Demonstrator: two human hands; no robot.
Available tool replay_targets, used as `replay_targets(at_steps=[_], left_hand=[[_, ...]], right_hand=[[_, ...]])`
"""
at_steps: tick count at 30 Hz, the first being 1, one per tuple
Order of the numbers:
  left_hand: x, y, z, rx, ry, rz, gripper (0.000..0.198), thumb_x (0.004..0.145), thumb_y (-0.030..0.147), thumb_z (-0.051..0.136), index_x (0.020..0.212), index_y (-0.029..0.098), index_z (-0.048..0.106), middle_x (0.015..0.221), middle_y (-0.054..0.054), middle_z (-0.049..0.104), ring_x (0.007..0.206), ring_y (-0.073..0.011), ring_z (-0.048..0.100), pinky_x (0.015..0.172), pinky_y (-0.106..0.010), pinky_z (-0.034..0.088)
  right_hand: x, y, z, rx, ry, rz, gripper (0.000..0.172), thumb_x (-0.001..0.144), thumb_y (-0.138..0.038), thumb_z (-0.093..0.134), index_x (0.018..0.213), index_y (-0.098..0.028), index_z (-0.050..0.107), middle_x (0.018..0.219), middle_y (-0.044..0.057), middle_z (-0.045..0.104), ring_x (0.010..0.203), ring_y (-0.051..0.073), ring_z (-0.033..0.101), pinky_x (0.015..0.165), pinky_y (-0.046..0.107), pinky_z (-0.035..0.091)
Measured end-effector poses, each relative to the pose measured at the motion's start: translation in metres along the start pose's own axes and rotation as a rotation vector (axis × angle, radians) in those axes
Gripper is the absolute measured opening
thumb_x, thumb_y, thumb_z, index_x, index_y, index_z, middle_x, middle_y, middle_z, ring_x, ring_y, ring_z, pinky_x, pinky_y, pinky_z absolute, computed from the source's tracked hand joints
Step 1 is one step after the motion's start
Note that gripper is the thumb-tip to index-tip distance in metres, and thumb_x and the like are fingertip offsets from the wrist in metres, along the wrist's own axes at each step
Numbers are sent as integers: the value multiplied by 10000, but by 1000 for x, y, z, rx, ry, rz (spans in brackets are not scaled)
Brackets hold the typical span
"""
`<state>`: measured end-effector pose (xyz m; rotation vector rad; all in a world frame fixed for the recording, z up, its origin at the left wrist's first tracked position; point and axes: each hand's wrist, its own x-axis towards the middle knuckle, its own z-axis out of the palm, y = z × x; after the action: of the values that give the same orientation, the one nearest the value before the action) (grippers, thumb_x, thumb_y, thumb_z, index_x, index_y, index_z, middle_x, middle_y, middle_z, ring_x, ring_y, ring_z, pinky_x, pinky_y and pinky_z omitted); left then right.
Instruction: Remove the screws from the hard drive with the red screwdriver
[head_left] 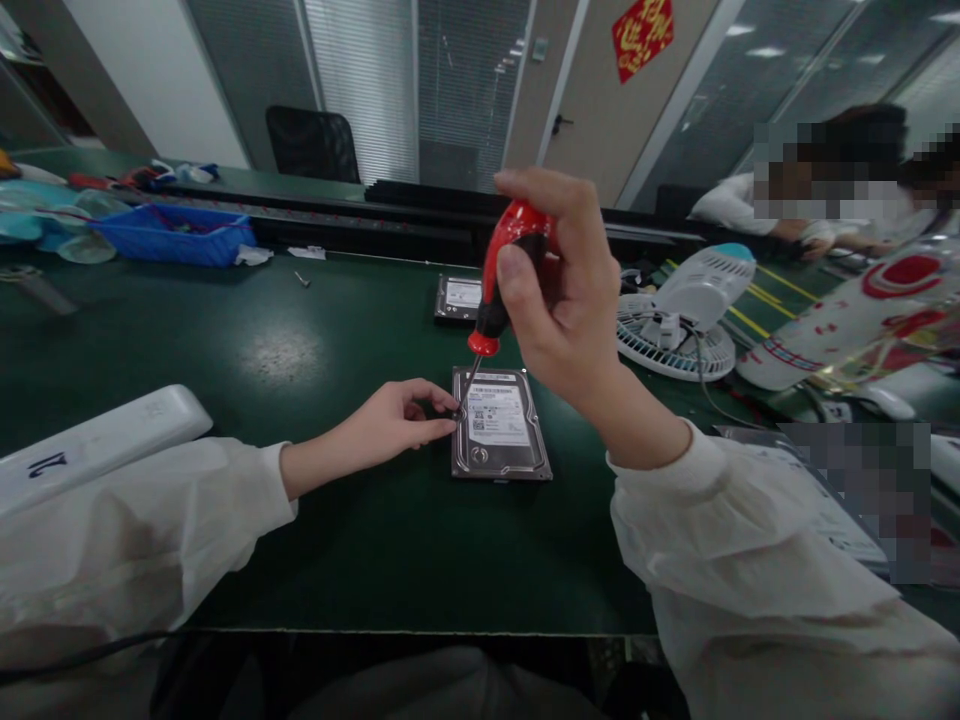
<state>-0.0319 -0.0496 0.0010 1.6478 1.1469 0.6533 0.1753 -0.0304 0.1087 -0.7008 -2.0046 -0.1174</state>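
My right hand [566,285] is wrapped round the handle of a red and black screwdriver [491,290]. The shaft slants down, its tip at the left edge of a hard drive [499,415] that lies label up on the green table. My left hand [409,415] comes in from the left, thumb and fingertips drawn together by the tip at that edge. Whatever sits between those fingertips is too small to make out. Behind this drive lies a second hard drive [459,298], partly covered by the screwdriver and my right hand.
A white device [105,440] lies at the left, with a blue bin [180,235] farther back. To the right are a white fan [682,310], a plastic-wrapped package [810,490] and a patterned white object [825,330]. People sit at the far right.
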Motion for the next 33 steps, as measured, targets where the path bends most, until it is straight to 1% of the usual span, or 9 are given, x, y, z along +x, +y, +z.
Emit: replay_targets(at_steps=[2,4,7,10,16,20,24,29,33], left_hand=[[1,-1,0,0,0,1,392,842,446,755,1127,192,666,1010,-39,670,668,-108,590,541,-243,490],[1,0,1,1,1,-3,394,841,444,755,1127,190,664,1004,-36,668,662,-106,586,539,-243,488],[2,1,2,-1,11,-8,383,835,423,758,1115,178,666,1001,-36,665,651,-102,579,529,-241,481],[2,2,2,-7,13,-5,379,828,414,761,1103,169,669,1015,-41,666,651,-102,579,526,-243,480],[2,-2,0,10,1,0,408,832,465,757,1118,189,664,1055,-43,675,681,-111,596,554,-258,498],[2,-4,0,14,0,-3,408,833,476,757,1115,195,668,1041,-41,682,693,-118,602,562,-262,503],[1,-4,-1,17,-3,-1,397,843,469,751,1124,202,669,1035,-38,690,686,-118,601,556,-259,501],[1,-4,-2,21,-8,9,397,842,468,751,1123,198,677,1049,-43,698,676,-115,602,556,-264,507],[2,-3,-1,10,-8,14,403,833,472,757,1116,196,680,1083,-51,699,678,-116,605,548,-264,510]], right_hand=[[0,4,3,9,57,-36,397,1025,-345,355,1349,-179,514,1340,97,573,1240,155,578,1101,285,468],[1,11,8,19,116,-86,389,1015,-369,369,1326,-195,527,1313,83,586,1239,164,572,1108,311,474],[3,22,15,60,181,-170,363,998,-413,387,1291,-263,541,1275,55,610,1196,177,588,1074,337,506],[5,28,18,87,222,-238,342,997,-383,404,1279,-260,553,1235,50,631,1147,168,603,1027,328,532],[6,25,17,134,228,-295,307,987,-286,452,1270,-259,568,1225,25,645,1078,133,621,963,279,533],[5,24,17,137,219,-268,310,994,-316,442,1273,-281,573,1210,29,633,1113,153,612,975,298,527],[5,27,18,137,220,-279,323,994,-344,446,1266,-228,577,1210,56,633,1120,156,601,989,308,521],[8,30,18,165,242,-314,324,990,-306,464,1279,-211,575,1198,56,636,1117,147,600,973,298,514],[9,31,18,138,236,-327,336,986,-280,458,1285,-165,562,1222,70,634,1113,138,604,959,285,516]])
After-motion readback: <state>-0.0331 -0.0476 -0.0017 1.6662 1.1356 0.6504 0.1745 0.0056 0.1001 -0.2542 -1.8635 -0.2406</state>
